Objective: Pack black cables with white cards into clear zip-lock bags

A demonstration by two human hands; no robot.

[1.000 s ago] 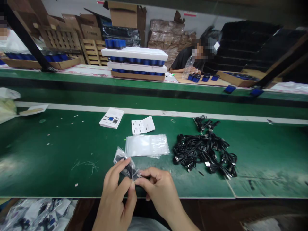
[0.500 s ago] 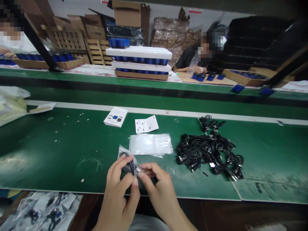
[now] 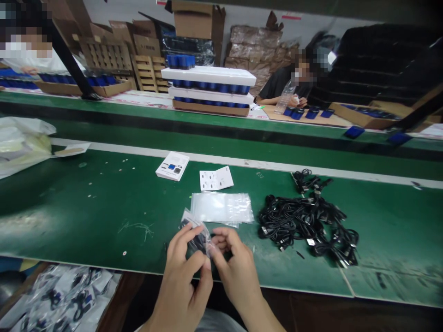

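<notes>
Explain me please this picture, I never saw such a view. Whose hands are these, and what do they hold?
A camera worn on a person's head took this picture, looking forward and down, so these are that person's own hands. The left hand pinches a clear plastic bag holding what looks like a coiled black cable. The right hand is curled beside the bag. On the green workbench lie a stack of clear bags, a heap of black cables, a white leaflet and a small white box.
</notes>
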